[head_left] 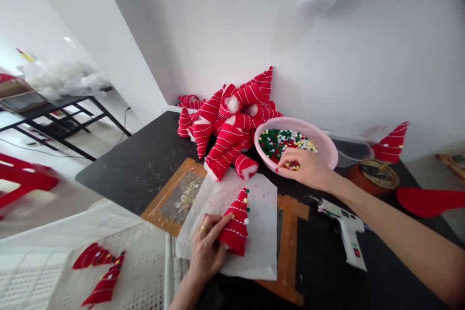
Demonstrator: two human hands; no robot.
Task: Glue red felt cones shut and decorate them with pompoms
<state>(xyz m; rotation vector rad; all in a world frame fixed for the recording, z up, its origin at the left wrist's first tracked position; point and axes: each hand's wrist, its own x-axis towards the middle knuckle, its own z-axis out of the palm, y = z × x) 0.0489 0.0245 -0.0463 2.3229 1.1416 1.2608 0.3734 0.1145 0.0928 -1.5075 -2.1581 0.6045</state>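
Down at the lower centre of the frame, gripping a red striped felt cone (236, 236) by its left side with the left hand (208, 248). Slanting up from the bottom edge with that forearm, back of the hand to the camera, one finger stretched onto the felt, others bent close, and on one of them a gold ring (204, 228). Lying flat on white paper (259, 247), this cone, tip toward the top of the frame, with green, yellow and white pompoms down its right edge.

Over to right of centre now, stretched long from the lower right corner with the right forearm (381, 213), palm down. Bent at the fingers, drawn together toward the thumb with the right hand (303, 167), right at the near rim of a pink plastic basket (330, 147) full of tiny coloured pompoms (269, 143). Impossible to tell whether pinching one of them, with the fingertips so bunched.

Just below that forearm, on the black tabletop (127, 160), a white glue gun (347, 227), nozzle toward upper left. Heaped behind the paper, near the centre, more striped cones (225, 138), white stuffing showing at several ends.
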